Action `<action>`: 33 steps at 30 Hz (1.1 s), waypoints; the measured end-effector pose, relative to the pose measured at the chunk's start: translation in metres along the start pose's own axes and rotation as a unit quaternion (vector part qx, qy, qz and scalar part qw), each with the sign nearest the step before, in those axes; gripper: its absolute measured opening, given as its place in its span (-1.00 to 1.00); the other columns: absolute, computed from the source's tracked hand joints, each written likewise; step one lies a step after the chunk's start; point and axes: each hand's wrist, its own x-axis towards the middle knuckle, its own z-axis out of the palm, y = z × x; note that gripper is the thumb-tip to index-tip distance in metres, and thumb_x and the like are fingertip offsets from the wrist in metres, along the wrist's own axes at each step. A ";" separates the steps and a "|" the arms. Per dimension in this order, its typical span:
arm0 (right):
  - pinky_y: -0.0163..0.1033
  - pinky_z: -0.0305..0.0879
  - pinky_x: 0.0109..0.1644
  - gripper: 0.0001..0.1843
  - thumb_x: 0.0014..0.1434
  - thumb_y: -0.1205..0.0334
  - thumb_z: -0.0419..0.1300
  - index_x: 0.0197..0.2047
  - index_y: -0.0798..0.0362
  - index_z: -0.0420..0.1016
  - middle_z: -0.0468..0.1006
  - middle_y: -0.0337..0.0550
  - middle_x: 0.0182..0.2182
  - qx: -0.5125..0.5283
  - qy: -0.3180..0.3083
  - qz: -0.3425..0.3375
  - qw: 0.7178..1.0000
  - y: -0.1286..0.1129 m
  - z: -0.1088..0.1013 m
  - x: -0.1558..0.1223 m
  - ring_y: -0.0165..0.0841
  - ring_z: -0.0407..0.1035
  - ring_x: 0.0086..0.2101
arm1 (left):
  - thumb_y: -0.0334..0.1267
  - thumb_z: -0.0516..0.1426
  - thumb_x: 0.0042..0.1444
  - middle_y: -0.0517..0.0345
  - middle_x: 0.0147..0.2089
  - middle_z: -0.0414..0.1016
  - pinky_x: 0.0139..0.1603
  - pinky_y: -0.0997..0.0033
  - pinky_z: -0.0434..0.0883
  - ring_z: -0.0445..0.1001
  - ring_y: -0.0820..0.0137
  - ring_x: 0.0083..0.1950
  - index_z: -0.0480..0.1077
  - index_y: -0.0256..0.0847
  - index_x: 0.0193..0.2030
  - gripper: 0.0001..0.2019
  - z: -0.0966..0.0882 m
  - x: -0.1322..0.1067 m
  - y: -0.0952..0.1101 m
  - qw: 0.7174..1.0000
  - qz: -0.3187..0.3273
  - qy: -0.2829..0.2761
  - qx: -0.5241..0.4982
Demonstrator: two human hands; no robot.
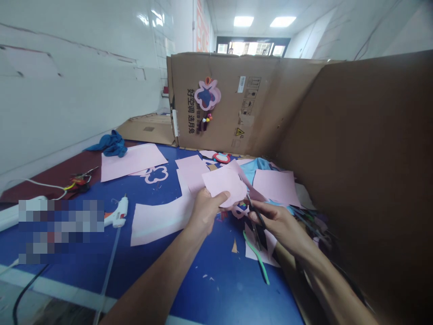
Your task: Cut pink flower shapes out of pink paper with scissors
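Note:
My left hand [205, 211] is closed on a pink foam sheet [225, 185], thumb on top, holding it above the blue table [209, 280]. My right hand [275, 221] is closed on a pair of scissors [254, 212] whose blades meet the sheet's lower right edge. A small pink cut-out piece with a blue and red centre [241, 209] hangs just below the sheet between the two hands.
More pink sheets [133, 161] lie on the table. A white glue gun [117, 214] rests at the left, a green strip [257, 255] near my right wrist. Cardboard walls [365, 149] stand at the back and right, one bearing a pink-and-blue ornament [207, 95]. A blue cloth [108, 144] lies far left.

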 end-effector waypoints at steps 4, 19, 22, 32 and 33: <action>0.05 0.44 0.17 -0.34 0.16 -0.27 0.40 0.20 -0.08 0.66 0.73 -0.05 0.05 0.015 -0.003 -0.004 1.000 0.002 -0.001 0.000 0.03 0.57 0.02 | -0.36 0.35 0.00 -0.21 0.04 0.69 -0.25 0.25 0.62 0.70 0.13 -0.16 0.59 -0.29 0.13 -0.51 0.000 0.000 0.002 1.000 0.003 0.006 0.019; -0.02 0.48 0.11 -0.41 0.18 -0.23 0.41 0.19 -0.12 0.68 0.75 -0.10 -0.01 0.006 -0.017 -0.006 1.000 -0.003 -0.007 -0.001 -0.04 0.59 -0.07 | -0.38 0.33 0.01 -0.17 0.04 0.69 -0.23 0.24 0.61 0.67 0.17 -0.19 0.60 -0.30 0.05 -0.60 -0.002 0.003 0.001 0.999 0.010 0.000 0.036; -0.02 0.47 0.13 -0.42 0.20 -0.21 0.40 0.20 -0.12 0.67 0.74 -0.10 0.01 0.003 -0.019 -0.011 1.000 -0.002 -0.007 -0.001 -0.03 0.59 -0.05 | -0.37 0.32 0.01 -0.16 0.01 0.69 -0.25 0.26 0.60 0.67 0.19 -0.21 0.60 -0.30 0.02 -0.63 -0.002 0.003 0.001 0.999 0.008 -0.001 0.040; -0.05 0.46 0.09 -0.41 0.19 -0.21 0.41 0.19 -0.11 0.68 0.74 -0.08 0.00 -0.007 -0.026 0.002 1.000 -0.004 -0.009 -0.002 -0.05 0.56 -0.05 | -0.37 0.33 -0.01 -0.17 0.02 0.69 -0.26 0.27 0.60 0.67 0.20 -0.21 0.58 -0.32 0.05 -0.58 -0.005 0.006 0.002 0.999 0.008 -0.007 0.036; -0.07 0.45 0.07 -0.42 0.19 -0.19 0.41 0.19 -0.12 0.68 0.74 -0.09 -0.01 -0.002 -0.028 0.006 1.000 -0.003 -0.010 -0.002 -0.07 0.57 -0.07 | -0.37 0.33 -0.02 -0.17 0.02 0.69 -0.26 0.27 0.60 0.67 0.20 -0.21 0.58 -0.32 0.04 -0.58 -0.005 0.006 0.002 0.999 0.009 -0.006 0.035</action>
